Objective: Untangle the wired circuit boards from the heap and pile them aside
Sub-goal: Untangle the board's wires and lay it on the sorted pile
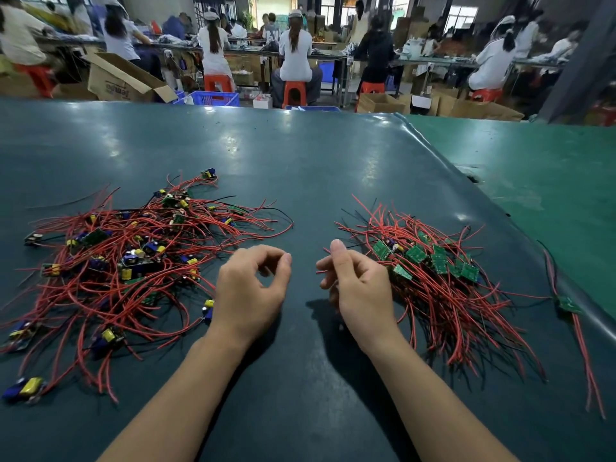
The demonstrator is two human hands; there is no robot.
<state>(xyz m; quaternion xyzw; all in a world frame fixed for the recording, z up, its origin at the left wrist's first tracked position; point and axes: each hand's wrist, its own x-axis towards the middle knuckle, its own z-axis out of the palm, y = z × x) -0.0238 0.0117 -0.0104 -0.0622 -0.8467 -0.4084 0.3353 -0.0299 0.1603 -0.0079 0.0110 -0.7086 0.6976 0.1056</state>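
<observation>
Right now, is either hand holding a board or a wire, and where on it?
Nothing is held. The left hand hovers with loosely curled fingers beside the tangled heap; the right hand is likewise loose beside the sorted pile.

The only lettering visible is dark print on the side of the open brown cardboard box (pixel 115 82) on the floor beyond the table, upside down and too blurred to read, possibly a brand name.

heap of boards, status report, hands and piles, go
Left hand and right hand loosely curled, holding nothing. Tangled heap left, sorted pile right. Nothing between.
</observation>
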